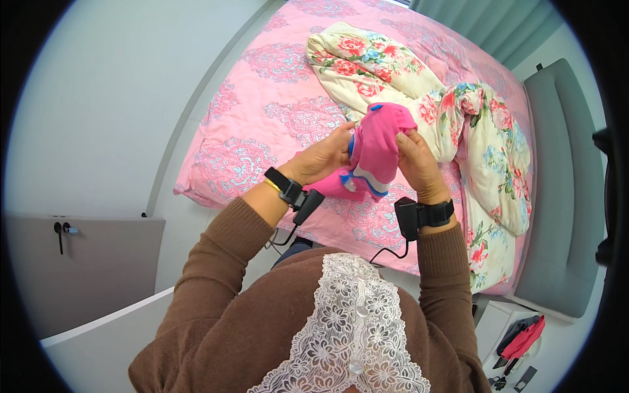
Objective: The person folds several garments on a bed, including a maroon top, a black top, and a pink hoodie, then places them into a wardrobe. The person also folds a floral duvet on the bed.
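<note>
Between my two hands a bright pink cloth garment [381, 142] with blue edging and a white band is held up over the bed. My left hand [327, 152] grips its left side, where blue fabric shows; some of those fingers are hidden behind the cloth. At the upper right edge, my right hand [416, 159] pinches the fabric between thumb and fingers. More pink cloth [334, 185] lies below on the bed, and I cannot tell whether it belongs to the same garment. Each wrist wears a black strap with a small device and a cable.
The bed [231, 162] has a pink patterned cover. A cream floral quilt [363, 64] lies bunched across it, beside the grey padded headboard [557, 196]. A white bedside cabinet [496, 324] stands at lower right, with dark and red cloth near it. A grey door [98, 275] is at left.
</note>
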### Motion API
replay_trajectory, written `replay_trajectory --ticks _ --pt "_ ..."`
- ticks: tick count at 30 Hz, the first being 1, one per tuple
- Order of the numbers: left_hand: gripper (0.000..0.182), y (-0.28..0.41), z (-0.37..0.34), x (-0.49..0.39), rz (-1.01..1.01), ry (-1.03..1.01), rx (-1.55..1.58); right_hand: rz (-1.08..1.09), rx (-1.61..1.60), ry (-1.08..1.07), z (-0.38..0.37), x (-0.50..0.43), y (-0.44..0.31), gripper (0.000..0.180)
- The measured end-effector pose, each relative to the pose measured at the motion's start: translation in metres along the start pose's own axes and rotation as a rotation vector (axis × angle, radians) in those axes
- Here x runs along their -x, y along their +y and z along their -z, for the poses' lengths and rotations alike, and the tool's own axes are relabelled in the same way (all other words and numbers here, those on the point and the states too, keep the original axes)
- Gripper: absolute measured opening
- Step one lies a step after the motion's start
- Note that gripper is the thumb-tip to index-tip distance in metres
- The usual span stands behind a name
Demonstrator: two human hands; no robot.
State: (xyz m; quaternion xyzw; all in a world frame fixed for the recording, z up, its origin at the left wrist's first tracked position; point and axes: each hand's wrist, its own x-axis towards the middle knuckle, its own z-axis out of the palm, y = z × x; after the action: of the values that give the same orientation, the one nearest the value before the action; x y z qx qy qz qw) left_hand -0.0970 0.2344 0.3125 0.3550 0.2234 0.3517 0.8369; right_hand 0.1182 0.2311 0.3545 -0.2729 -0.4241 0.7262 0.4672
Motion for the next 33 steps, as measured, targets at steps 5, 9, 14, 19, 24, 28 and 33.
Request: replay_trajectory --ticks 5,9,14,19,24,28,33 --pt "0.053 0.003 -0.002 -0.006 -0.064 0.133 0.021 0.13 0.084 0.188 0.005 -0.002 -0.007 0.037" --pt "0.033 0.037 0.043 0.01 -0.207 0.276 -0.024 0.215 0.125 0.493 0.035 0.007 -0.03 0.035" --pt "0.028 0.066 0.098 0.042 -0.25 0.552 -0.21 0.386 -0.058 0.531 0.055 0.019 -0.055 0.033" --pt "0.03 0.052 0.114 0.052 0.169 0.507 -0.85 0.281 -0.128 0.494 0.046 0.025 -0.072 0.029" --pt "0.029 0.03 0.07 0.026 -0.181 0.48 -1.082 0.201 -0.264 0.076 0.027 0.015 -0.066 0.034" --pt "0.03 0.02 0.01 -0.006 -0.268 0.179 -0.608 0.189 -0.328 -0.009 0.013 0.007 -0.053 0.036" --pt "0.037 -0.013 -0.041 -0.034 -0.151 0.062 -0.275 0.198 -0.358 -0.079 0.003 0.01 -0.047 0.045"
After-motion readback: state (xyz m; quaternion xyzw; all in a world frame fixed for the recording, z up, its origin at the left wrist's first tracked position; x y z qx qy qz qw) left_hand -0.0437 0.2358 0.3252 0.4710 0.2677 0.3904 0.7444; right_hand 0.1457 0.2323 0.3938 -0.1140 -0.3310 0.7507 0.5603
